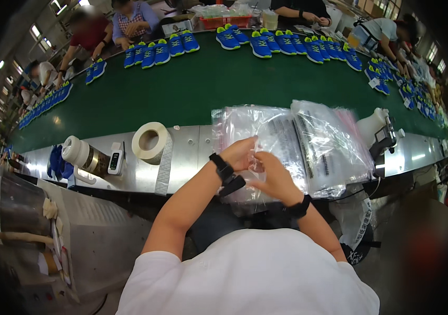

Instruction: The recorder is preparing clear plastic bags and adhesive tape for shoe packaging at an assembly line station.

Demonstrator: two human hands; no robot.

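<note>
My left hand (238, 154) is above a stack of clear plastic bags (266, 123), its fingers curled together. Whether they pinch a bit of clear film is too small to make out. Close beside it, my right hand (277, 178) has its thumb stretched out, apart from its fingers, and I see nothing plainly held in it. Both hands are over the near part of the bags. A second pile of clear bags (329, 147) with dark print lies to the right, overlapping the first. Each wrist wears a black band.
A label roll (150, 142), a lidded jar (88, 157) and a small white device (115, 160) stand on the metal ledge (192, 142) at left. A white bottle (373, 123) is at right. Blue shoes (260, 44) line the green belt (182, 94), with people working beyond.
</note>
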